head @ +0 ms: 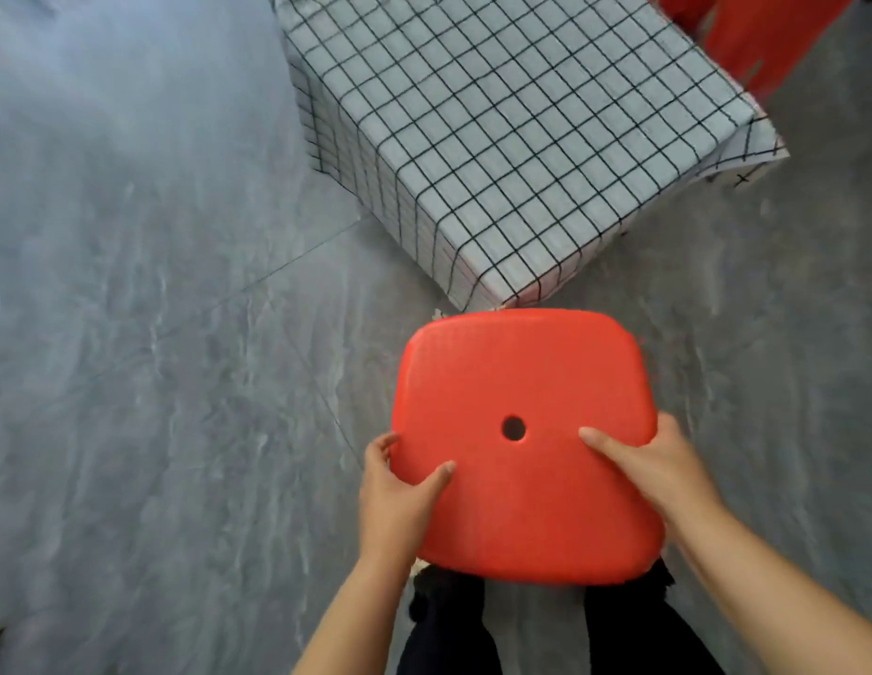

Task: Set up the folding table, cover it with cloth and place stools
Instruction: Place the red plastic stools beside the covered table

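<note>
Stool, red, is held just short of the near corner of the table, seat level and facing up, probably for a straight set-down beside it. Left hand and right hand clamp opposite seat edges: thumbs flat on top, fingers curled underneath, mostly hidden. Checked cloth already drapes the table. Stool legs are hidden below the seat, so floor contact cannot be told. Red shapes beyond the table's far corner, cut off, may be more stools.
</note>
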Demonstrator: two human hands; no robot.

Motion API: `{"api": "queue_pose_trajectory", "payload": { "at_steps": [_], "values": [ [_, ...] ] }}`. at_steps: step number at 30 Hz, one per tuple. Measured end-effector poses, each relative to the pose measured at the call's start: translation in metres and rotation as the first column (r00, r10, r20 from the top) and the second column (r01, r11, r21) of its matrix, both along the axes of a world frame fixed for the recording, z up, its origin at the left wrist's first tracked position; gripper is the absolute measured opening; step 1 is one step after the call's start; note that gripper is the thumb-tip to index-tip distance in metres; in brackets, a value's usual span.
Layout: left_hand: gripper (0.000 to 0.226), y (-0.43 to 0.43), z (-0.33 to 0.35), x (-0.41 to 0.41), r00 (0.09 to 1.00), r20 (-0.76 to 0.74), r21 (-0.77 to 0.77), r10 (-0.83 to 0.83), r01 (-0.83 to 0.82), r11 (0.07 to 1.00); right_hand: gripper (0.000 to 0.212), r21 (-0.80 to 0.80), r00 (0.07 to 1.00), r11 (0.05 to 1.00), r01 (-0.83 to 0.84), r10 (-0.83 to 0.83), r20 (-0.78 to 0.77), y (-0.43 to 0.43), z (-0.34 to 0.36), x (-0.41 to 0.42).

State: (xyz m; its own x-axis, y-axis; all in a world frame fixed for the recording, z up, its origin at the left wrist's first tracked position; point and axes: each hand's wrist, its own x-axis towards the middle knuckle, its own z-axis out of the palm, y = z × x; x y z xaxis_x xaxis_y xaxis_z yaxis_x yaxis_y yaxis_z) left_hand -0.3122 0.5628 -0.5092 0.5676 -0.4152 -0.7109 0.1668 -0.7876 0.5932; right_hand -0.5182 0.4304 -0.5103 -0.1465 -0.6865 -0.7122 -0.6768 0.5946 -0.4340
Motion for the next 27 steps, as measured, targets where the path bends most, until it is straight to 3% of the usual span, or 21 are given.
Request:
{"api": "queue_pose_trajectory", "payload": {
  "at_steps": [2, 4, 16, 27],
  "values": [
    [0.080, 0.019, -0.004, 0.026, 0.999, -0.001, 0.020, 0.036, -0.036, 0.999, 0.088, -0.013, 0.997, 0.997, -0.074, 0.074, 0.002, 0.002, -0.001, 0.033],
    [0.087, 0.036, -0.005, 0.050, 0.997, -0.011, 0.020, 0.081, -0.081, 0.996, 0.098, -0.021, 0.987, 0.987, -0.160, 0.160, 0.015, -0.001, -0.002, 0.068],
    [0.083, 0.092, -0.010, 0.119, 0.939, -0.035, -0.002, 0.343, -0.343, 0.939, 0.096, -0.042, 0.834, 0.838, -0.543, 0.533, -0.142, 0.025, 0.030, 0.184],
    [0.085, 0.113, 0.009, 0.205, 0.881, 0.322, 0.021, 0.347, -0.373, 0.927, 0.090, -0.017, 0.824, 0.837, -0.546, 0.541, 0.167, 0.026, 0.002, 0.285]
  ]
}}
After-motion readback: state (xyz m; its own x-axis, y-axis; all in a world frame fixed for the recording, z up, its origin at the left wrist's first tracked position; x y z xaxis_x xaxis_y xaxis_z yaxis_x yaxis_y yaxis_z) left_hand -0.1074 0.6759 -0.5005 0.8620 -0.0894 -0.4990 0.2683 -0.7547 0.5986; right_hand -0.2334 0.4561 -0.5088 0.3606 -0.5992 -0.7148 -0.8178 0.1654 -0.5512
